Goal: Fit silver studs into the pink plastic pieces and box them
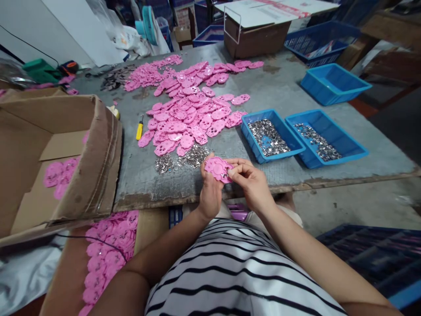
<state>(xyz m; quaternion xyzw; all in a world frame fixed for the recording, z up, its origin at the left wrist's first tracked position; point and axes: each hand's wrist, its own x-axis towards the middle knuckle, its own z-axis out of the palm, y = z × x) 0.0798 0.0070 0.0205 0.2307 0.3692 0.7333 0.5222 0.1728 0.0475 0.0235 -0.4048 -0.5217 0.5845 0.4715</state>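
My left hand (211, 193) is closed around the left side of a pink plastic plate (216, 168) with a scalloped outline, held just above the table's front edge. My right hand (251, 180) pinches at the plate's right end, thumb on its face. Small shiny metal bits show in the plate beside that thumb; whether a loose one sits between the fingertips is hidden. Just beyond my left hand lie two small heaps of metal clips, the nearer-centre heap (194, 156) and the left heap (163, 164). Behind them spreads a large pile of similar pink plates (184, 114).
Two blue trays with metal pieces, one left (245, 131) and one right (357, 151), stand at right; another blue tray (338, 94) is behind. A yellow screwdriver (140, 130) lies left of the pile. An open cardboard box (101, 145) borders the left, with pink plates (108, 250) below.
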